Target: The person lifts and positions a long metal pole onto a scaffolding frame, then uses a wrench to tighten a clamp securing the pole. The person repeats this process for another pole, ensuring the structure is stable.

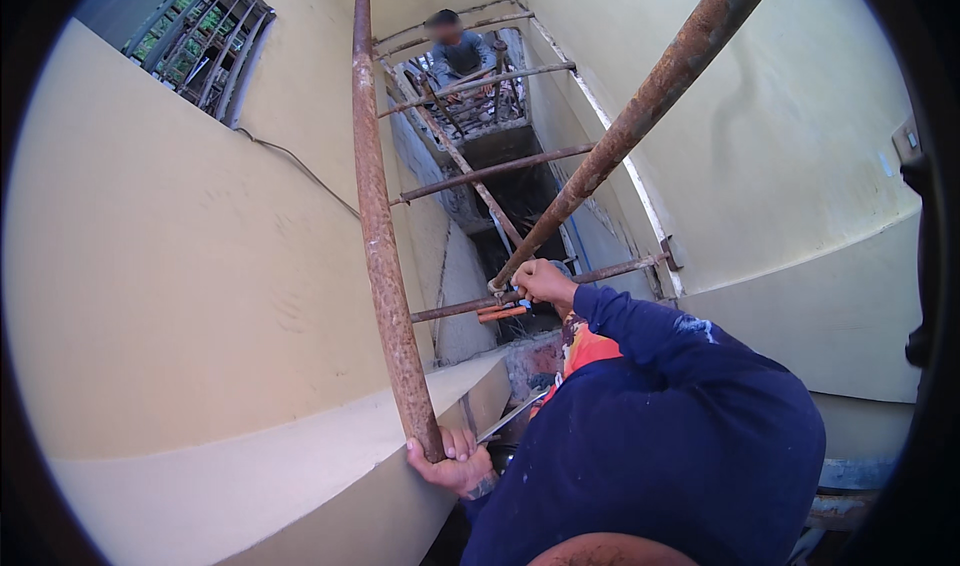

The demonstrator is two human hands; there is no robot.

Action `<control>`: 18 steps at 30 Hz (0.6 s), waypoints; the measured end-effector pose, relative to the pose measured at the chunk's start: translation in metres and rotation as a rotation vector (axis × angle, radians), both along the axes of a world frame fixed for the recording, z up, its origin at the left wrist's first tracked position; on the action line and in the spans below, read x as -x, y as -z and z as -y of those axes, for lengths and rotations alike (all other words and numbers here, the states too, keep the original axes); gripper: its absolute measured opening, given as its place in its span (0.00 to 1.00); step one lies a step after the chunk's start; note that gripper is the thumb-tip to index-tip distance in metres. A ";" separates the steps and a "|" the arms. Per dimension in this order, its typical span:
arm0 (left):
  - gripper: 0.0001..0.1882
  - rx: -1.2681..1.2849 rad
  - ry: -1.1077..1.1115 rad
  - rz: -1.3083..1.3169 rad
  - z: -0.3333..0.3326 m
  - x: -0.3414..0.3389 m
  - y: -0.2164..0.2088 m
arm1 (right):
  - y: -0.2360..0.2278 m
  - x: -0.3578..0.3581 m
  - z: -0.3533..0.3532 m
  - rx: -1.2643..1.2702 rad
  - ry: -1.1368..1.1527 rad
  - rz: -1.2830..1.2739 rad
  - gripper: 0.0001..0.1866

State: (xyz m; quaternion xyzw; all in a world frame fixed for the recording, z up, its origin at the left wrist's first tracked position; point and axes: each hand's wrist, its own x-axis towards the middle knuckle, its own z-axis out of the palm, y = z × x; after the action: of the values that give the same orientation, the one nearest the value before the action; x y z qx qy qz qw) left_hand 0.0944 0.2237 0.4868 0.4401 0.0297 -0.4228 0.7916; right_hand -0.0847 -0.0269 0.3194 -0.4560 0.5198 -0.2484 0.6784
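My left hand (455, 461) is wrapped round the lower end of a long rusty scaffold pipe (378, 226), which stands upright beside the left wall. My right hand (545, 282) reaches forward, its fingers closed in a pinch at the foot of a thick slanting rusty pipe (650, 116). That pipe meets a horizontal rusty crossbar (460, 309) there. A pale tie (496, 288) shows around the joint. What lies between the right fingertips is too small to make out.
Further rusty crossbars (490, 174) span a narrow shaft between cream walls (200, 296). A co-worker (462, 56) is at the far end. Short orange pieces (502, 314) lie below the joint. A barred window (205, 41) and a hanging cable (300, 166) are at left.
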 end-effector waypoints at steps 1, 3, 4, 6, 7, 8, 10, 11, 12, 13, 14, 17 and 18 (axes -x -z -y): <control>0.29 -0.005 -0.009 -0.003 0.000 0.000 0.000 | 0.000 -0.002 0.003 -0.005 -0.005 0.003 0.11; 0.29 -0.026 -0.027 -0.012 -0.001 0.000 0.001 | 0.008 -0.007 0.011 -0.039 0.029 0.042 0.10; 0.29 -0.029 -0.033 -0.004 0.000 0.001 0.001 | 0.011 -0.011 0.016 -0.055 0.046 0.062 0.10; 0.29 -0.035 -0.039 0.013 0.004 0.001 -0.001 | 0.014 -0.017 0.023 -0.073 0.071 0.082 0.09; 0.29 -0.026 -0.025 0.008 0.003 0.001 -0.001 | 0.015 -0.019 0.026 -0.082 0.085 0.092 0.09; 0.29 -0.014 -0.014 0.004 0.001 0.000 0.000 | 0.010 -0.021 0.028 -0.090 0.068 0.108 0.09; 0.29 -0.002 -0.003 0.003 0.000 0.000 0.001 | 0.000 -0.022 0.033 -0.106 0.036 0.142 0.09; 0.29 -0.002 -0.003 0.006 -0.001 -0.001 0.001 | -0.001 -0.022 0.035 -0.084 0.038 0.125 0.09; 0.29 -0.003 -0.002 0.008 -0.001 -0.001 0.001 | -0.001 -0.023 0.038 -0.062 0.040 0.108 0.09; 0.29 -0.003 -0.003 0.006 -0.001 -0.001 0.001 | -0.002 -0.023 0.040 -0.040 0.042 0.091 0.09; 0.29 -0.005 -0.003 0.004 -0.001 -0.001 0.002 | -0.002 -0.021 0.042 -0.044 0.041 0.088 0.09; 0.29 -0.017 -0.004 0.005 0.000 -0.001 0.000 | 0.000 -0.018 0.042 -0.049 0.051 0.086 0.09; 0.29 -0.022 -0.004 0.007 0.000 -0.001 -0.001 | 0.002 -0.017 0.042 -0.046 0.065 0.090 0.09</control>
State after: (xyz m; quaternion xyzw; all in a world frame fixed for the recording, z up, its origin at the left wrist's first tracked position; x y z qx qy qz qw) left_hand 0.0952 0.2233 0.4876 0.4502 0.0325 -0.4195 0.7876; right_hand -0.0678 -0.0687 0.3172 -0.4117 0.5088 -0.2784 0.7029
